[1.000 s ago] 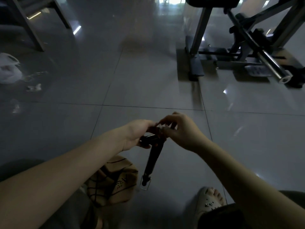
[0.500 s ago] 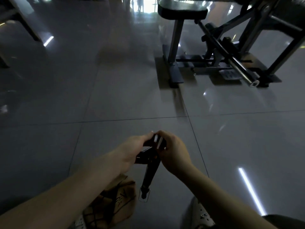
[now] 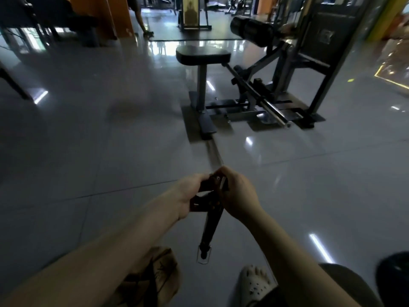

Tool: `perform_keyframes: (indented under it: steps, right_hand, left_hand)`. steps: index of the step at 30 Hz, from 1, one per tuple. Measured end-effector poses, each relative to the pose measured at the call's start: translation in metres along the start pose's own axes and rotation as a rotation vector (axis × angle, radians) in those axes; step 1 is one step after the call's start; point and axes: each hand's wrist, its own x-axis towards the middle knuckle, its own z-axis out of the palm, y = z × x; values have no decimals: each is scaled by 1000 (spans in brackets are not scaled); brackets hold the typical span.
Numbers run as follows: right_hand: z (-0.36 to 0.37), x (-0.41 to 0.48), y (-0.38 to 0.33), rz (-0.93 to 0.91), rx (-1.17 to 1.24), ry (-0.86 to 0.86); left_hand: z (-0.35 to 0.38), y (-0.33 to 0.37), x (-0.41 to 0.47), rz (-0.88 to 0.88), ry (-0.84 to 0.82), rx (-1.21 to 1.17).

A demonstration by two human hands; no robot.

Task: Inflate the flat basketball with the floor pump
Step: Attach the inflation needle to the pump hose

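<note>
A black floor pump (image 3: 210, 227) stands tilted on the grey tiled floor, its foot bracket (image 3: 203, 255) resting on the tile. My left hand (image 3: 188, 193) grips the left end of the pump's handle. My right hand (image 3: 239, 193) is curled round the right end of the handle at the pump's top. The flat brown basketball (image 3: 155, 278) with black lines lies crumpled on the floor at the lower left, partly hidden under my left forearm. The pump's hose is not visible.
My foot in a pale clog (image 3: 254, 282) is on the floor at the lower right. A weight machine (image 3: 254, 89) with a black padded seat stands ahead. A dark round object (image 3: 396, 278) sits at the right edge. Another person's leg (image 3: 141, 21) shows far back.
The view has tilted upward, showing more of the gym. Both hands have settled on the pump's handle, and the right hand has moved from fingering the top to gripping it.
</note>
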Motion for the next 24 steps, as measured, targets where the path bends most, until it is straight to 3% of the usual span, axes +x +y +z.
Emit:
perform_keyframes:
  steps: [6,11,20,24]
  right_hand:
    - [-24,-10,-4,-56,115,-39]
    - [0,-10,-9,-159,49,-84]
    - [3,27,32,-42,-113,87]
    - [-14,49,61,109,-106,45]
  left_hand:
    - [16,10,-24,-18,66,-16]
    - [-13,3,-17,-15,52,-85]
    - [8,10,59,69,-75,10]
    - [25,23,97,89,-132,129]
